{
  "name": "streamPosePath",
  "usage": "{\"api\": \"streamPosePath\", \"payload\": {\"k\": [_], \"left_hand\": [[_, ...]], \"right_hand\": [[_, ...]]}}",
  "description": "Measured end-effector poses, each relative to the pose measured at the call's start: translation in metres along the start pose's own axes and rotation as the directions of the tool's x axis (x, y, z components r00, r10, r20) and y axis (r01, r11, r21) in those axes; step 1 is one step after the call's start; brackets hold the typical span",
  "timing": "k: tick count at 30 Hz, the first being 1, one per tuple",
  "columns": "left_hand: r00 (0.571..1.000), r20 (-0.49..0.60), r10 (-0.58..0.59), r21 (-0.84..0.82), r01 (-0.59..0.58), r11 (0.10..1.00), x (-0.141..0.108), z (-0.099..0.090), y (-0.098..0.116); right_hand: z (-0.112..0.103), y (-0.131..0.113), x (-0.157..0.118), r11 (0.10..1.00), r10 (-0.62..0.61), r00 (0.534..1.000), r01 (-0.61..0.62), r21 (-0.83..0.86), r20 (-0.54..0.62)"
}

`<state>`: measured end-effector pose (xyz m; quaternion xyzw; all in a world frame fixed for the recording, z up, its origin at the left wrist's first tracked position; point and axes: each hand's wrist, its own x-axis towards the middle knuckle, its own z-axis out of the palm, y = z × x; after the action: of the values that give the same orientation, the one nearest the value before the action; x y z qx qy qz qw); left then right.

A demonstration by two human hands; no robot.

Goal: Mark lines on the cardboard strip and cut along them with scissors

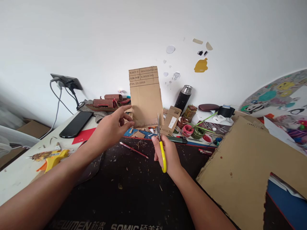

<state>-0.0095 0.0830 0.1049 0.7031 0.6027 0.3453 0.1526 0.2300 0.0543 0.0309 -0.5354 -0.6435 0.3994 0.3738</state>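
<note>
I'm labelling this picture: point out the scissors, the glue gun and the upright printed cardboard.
Scissors (162, 150): head view, on the yellow handle.
Glue gun (53, 160): head view, on the yellow body.
Upright printed cardboard (145, 99): head view, on its plain middle.

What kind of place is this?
It looks like a craft desk, maybe in someone's home. You can tell from the glue gun, the little pots of what looks like paint, and the scissors held up to the cardboard.

Passage lies at 6 o'clock over the dark mat (134, 198); the raised cardboard piece (145, 99) blocks 12, the large cardboard sheet (230, 156) 4, a glue gun (53, 159) 8.
</note>
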Motion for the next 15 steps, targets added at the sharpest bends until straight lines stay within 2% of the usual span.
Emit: {"api": "streamPosePath", "payload": {"k": [7,15], "left_hand": [[0.999,-0.035,-0.007,-0.055,0.005,0.998,0.006,-0.004,-0.001],[0.997,-0.08,0.017,-0.037,-0.019,0.999,0.015,-0.01,0.002]], "right_hand": [[0.001,0.0,0.0,1.0,-0.004,1.0,0.004,0.001,0.002],[0.001,-0.001,0.0,1.0,-0.002,1.0,0.002,-0.023,0.008]]}}
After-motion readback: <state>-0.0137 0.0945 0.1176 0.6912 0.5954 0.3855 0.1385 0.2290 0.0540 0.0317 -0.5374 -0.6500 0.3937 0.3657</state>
